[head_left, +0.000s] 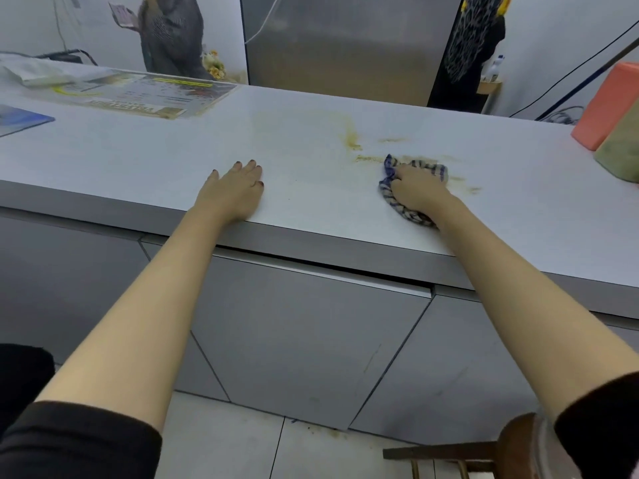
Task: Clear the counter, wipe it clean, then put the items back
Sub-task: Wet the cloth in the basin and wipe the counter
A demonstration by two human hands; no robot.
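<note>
The white counter (311,202) runs across the view with yellow-brown smears (352,141) near its middle right. My right hand (416,190) grips a blue-and-grey checked cloth (430,169) bunched on the counter, at the lower edge of the smears. My left hand (238,188) lies flat on the counter near the front edge, fingers straight, holding nothing.
A laminated menu sheet (152,93) and a blue card (20,119) lie at the far left. An orange block (605,105) and a green-beige item (622,150) stand at the right end. Two people stand behind the counter. A wooden stool (491,451) is at lower right.
</note>
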